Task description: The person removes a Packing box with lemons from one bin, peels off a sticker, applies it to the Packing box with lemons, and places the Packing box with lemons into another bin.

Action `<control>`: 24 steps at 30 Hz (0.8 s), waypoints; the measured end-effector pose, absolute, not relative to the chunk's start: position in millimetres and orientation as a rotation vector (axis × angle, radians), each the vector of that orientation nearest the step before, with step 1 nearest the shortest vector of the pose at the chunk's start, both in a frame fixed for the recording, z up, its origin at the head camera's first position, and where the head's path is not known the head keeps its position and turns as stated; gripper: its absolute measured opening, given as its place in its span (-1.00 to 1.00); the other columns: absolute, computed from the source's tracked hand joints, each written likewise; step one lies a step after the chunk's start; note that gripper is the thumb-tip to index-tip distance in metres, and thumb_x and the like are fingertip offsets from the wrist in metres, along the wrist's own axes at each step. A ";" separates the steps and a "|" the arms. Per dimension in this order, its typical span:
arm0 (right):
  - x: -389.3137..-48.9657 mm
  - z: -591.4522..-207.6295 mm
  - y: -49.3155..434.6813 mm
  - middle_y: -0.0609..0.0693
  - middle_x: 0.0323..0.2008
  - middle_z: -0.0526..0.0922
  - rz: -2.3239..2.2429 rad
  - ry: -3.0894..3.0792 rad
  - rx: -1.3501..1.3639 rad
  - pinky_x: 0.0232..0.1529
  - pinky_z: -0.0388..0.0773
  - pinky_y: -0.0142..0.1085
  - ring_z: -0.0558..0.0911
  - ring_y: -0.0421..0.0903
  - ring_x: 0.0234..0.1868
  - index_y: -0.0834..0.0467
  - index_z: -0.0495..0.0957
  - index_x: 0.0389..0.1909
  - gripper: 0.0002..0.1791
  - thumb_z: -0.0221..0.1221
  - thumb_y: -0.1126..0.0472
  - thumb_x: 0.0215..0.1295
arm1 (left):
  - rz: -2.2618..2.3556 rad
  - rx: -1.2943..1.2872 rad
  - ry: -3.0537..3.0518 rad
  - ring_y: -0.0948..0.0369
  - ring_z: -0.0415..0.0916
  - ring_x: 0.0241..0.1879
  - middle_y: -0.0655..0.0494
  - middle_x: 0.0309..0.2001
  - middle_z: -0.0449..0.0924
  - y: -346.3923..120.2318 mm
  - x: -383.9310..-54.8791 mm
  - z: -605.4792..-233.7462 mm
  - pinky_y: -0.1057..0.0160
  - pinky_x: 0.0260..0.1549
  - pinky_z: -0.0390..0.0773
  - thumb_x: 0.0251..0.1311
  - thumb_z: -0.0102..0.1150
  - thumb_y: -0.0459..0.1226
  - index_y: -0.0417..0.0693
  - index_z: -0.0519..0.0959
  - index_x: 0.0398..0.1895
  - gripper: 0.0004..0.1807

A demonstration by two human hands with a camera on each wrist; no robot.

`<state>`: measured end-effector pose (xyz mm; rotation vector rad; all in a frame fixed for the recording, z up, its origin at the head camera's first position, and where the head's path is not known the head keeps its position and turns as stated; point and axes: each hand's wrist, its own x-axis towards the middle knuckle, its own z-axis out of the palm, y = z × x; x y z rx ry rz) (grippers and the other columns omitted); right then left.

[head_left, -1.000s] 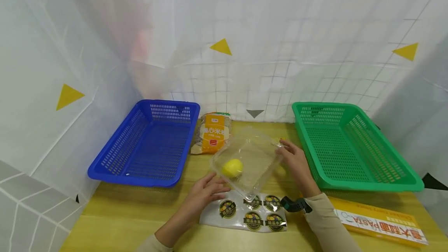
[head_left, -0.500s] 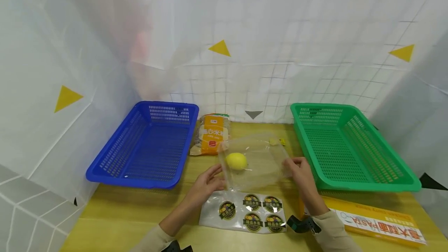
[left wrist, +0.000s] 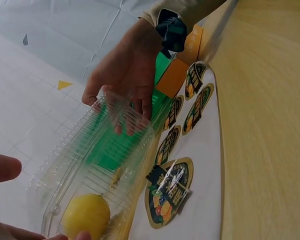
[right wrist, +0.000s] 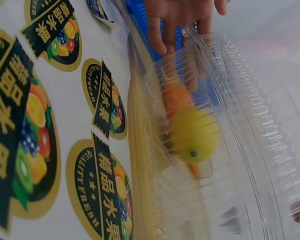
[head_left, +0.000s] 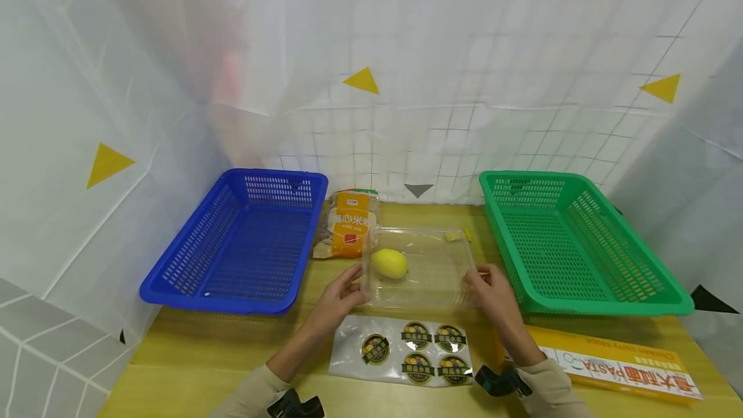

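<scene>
A clear plastic clamshell box [head_left: 426, 282] lies in the middle of the table in the head view, its ridged walls showing in both wrist views. Inside, toward the left, rests a yellow lemon [head_left: 390, 264]. My right hand [head_left: 492, 289] grips the box's right edge, its thumb by the rim and its fingers along the side wall. At the left side my left hand [head_left: 336, 298] touches the wall with extended fingers, its thumb [left wrist: 4, 167] standing apart from the plastic. Just in front of the box lies a sheet of round fruit stickers [head_left: 400, 350].
A blue basket [head_left: 235, 305] stands at the left, a green basket [head_left: 609, 307] at the right. Behind the box sits an orange-labelled food bag [head_left: 348, 221]. A yellow pasta box [head_left: 615, 366] lies front right, and a small yellow item [head_left: 467, 235] is near the box's far corner.
The clear box has turned from a slanted position to square with the table and come down, the lemon still in it. My left hand has moved up against its left side.
</scene>
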<state>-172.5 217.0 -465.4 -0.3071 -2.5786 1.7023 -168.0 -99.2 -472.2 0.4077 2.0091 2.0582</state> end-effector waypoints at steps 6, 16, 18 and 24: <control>-169.4 -462.9 216.3 0.26 0.08 0.57 1.674 -2.640 -0.277 -0.22 0.55 -0.15 0.58 0.09 -0.11 0.32 0.38 0.19 -0.54 0.04 0.02 0.56 | 2.041 0.418 2.003 -0.26 0.27 0.39 -0.31 0.56 0.11 -100.5 -170.2 -473.2 -0.07 0.30 0.39 0.36 0.10 -0.37 -0.30 -0.01 0.64 -0.16; -152.8 -447.7 204.7 0.33 0.26 0.34 1.157 -2.610 -0.102 0.00 0.45 0.18 0.37 0.26 0.18 0.36 0.19 0.48 -0.11 0.30 -0.11 0.39 | 1.987 0.332 2.191 -0.26 0.33 0.38 -0.31 0.46 0.30 -116.7 -160.5 -474.9 -0.18 0.30 0.42 0.41 0.20 -0.35 -0.41 0.15 0.56 -0.26; -146.6 -444.0 195.3 0.32 0.24 0.35 1.085 -2.493 -0.003 -0.06 0.44 0.14 0.37 0.23 0.13 0.36 0.29 0.42 -0.19 0.36 0.00 0.33 | 1.991 0.343 2.232 -0.25 0.41 0.32 -0.34 0.37 0.41 -122.8 -156.3 -477.1 -0.09 0.26 0.49 0.42 0.19 -0.39 -0.44 0.26 0.49 -0.36; -127.5 -448.8 158.5 0.06 -0.14 0.64 1.170 -2.162 0.499 -0.28 0.60 -0.28 0.57 -0.04 -0.24 0.29 0.59 0.01 -0.61 0.37 0.47 0.13 | 1.894 0.460 2.284 -0.05 0.66 -0.04 -0.19 -0.05 0.70 -134.5 -145.7 -492.6 0.28 -0.05 0.64 0.40 0.20 -0.45 -0.44 0.60 0.13 -0.70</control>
